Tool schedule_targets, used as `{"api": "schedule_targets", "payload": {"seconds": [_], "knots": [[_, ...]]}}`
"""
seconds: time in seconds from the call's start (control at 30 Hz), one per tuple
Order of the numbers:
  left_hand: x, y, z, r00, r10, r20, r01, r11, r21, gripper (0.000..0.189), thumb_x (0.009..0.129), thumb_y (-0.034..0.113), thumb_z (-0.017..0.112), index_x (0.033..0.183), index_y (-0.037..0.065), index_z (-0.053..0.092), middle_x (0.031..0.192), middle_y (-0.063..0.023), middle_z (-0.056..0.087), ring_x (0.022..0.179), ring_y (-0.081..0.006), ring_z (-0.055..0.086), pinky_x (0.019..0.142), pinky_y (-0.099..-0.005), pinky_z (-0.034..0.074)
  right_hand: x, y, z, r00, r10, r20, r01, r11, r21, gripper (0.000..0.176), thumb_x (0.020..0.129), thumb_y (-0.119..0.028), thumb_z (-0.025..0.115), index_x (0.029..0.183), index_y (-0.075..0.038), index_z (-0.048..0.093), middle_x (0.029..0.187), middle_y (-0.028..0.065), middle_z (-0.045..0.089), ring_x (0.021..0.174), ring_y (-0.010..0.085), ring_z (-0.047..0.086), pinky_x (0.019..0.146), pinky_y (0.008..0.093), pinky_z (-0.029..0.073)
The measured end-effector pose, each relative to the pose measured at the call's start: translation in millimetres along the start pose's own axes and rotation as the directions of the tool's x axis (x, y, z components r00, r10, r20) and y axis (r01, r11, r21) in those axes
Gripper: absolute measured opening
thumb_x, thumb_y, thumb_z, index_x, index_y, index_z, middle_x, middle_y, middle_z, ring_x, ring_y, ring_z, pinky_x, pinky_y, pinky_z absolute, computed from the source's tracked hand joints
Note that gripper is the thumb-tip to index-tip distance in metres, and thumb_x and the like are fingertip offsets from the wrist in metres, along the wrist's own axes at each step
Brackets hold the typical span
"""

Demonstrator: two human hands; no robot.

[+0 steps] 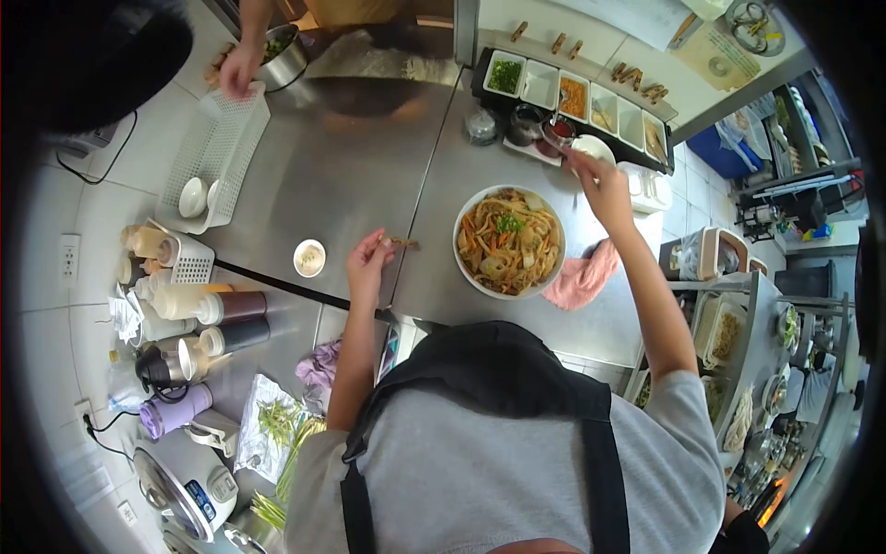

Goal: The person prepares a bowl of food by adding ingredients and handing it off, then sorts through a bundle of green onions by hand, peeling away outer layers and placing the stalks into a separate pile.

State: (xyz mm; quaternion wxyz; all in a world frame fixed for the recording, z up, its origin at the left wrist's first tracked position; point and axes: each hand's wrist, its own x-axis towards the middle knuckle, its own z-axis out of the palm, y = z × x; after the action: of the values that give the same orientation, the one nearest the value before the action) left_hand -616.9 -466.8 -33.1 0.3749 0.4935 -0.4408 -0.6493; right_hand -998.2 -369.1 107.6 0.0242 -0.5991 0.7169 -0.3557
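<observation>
Between the fingertips of my left hand point(369, 261) is a small wooden clothespin point(404, 242), held over the steel counter. My right hand point(604, 189) reaches forward with its fingers pinched, beside a white bowl point(592, 148) and near a jar of red sauce point(558, 131). What those fingers hold, if anything, I cannot make out. Between my hands stands a large white bowl point(459, 254) full of stir-fried noodles point(508, 245), topped with chopped green onion. A small white cup point(310, 258) with pale contents is left of my left hand.
A black rack of topping trays point(574, 97) lines the back. A pink cloth point(586, 277) lies right of the noodles. Another person's hand point(242, 69) is at a white basket point(221, 138) at upper left. Sauce bottles point(226, 307) lie at left.
</observation>
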Motion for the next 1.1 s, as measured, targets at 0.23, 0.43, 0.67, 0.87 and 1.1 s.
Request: {"api": "schedule_targets", "payload": {"seconds": [0.23, 0.43, 0.67, 0.87, 1.1], "knots": [[-24, -3, -6, 0.999, -0.038, -0.025, 0.036, 0.998, -0.045, 0.036, 0.090, 0.015, 0.063, 0.122, 0.000, 0.056, 0.099, -0.0056, 0.065, 0.088, -0.0137, 0.065, 0.076, -0.0235, 0.053, 154, 71, 69, 0.995, 0.101, -0.012, -0.100, 0.951, -0.292, 0.022, 0.086, -0.021, 0.057, 0.099, -0.013, 0.072, 0.082, 0.0132, 0.069, 0.077, 0.0304, 0.067, 0.072, 0.0404, 0.054], [-33, -16, -10, 0.993, -0.068, -0.099, 0.055, 0.990, -0.127, 0.033, 0.090, 0.015, 0.062, 0.120, 0.002, 0.057, 0.100, -0.0051, 0.064, 0.087, -0.0141, 0.065, 0.077, -0.0243, 0.053, 200, 71, 98, 0.974, 0.109, 0.196, -0.017, 0.907, -0.420, 0.031, 0.082, -0.039, 0.061, 0.091, -0.012, 0.073, 0.089, 0.0160, 0.068, 0.083, 0.0346, 0.065, 0.076, 0.0452, 0.052], [-24, -18, 10, 0.986, -0.165, -0.032, 0.157, 0.973, -0.170, 0.034, 0.091, 0.015, 0.060, 0.122, 0.000, 0.055, 0.100, -0.0066, 0.064, 0.088, -0.0157, 0.065, 0.077, -0.0270, 0.053, 96, 99, -1, 0.967, 0.226, -0.115, -0.250, 0.924, -0.290, 0.037, 0.081, -0.043, 0.066, 0.077, -0.007, 0.071, 0.073, 0.0145, 0.066, 0.070, 0.0338, 0.065, 0.065, 0.0421, 0.050], [3, 2, 39, 0.981, -0.161, 0.105, 0.175, 0.975, -0.137, 0.035, 0.091, 0.015, 0.060, 0.123, 0.001, 0.055, 0.101, -0.0070, 0.063, 0.087, -0.0156, 0.064, 0.077, -0.0279, 0.054, -24, 166, -18, 0.940, 0.341, 0.021, -0.312, 0.882, -0.353, 0.050, 0.073, -0.043, 0.075, 0.104, -0.006, 0.060, 0.079, 0.0173, 0.068, 0.074, 0.0327, 0.065, 0.073, 0.0416, 0.051], [23, 24, 66, 0.988, -0.033, 0.153, 0.054, 0.990, -0.133, 0.035, 0.091, 0.014, 0.060, 0.123, 0.001, 0.055, 0.099, -0.0060, 0.063, 0.087, -0.0147, 0.064, 0.077, -0.0274, 0.053, -14, 141, -7, 0.750, 0.593, 0.293, -0.608, 0.793, -0.051, 0.041, 0.080, -0.028, 0.068, 0.115, -0.008, 0.062, 0.078, 0.0158, 0.069, 0.071, 0.0311, 0.067, 0.070, 0.0399, 0.053]]}}
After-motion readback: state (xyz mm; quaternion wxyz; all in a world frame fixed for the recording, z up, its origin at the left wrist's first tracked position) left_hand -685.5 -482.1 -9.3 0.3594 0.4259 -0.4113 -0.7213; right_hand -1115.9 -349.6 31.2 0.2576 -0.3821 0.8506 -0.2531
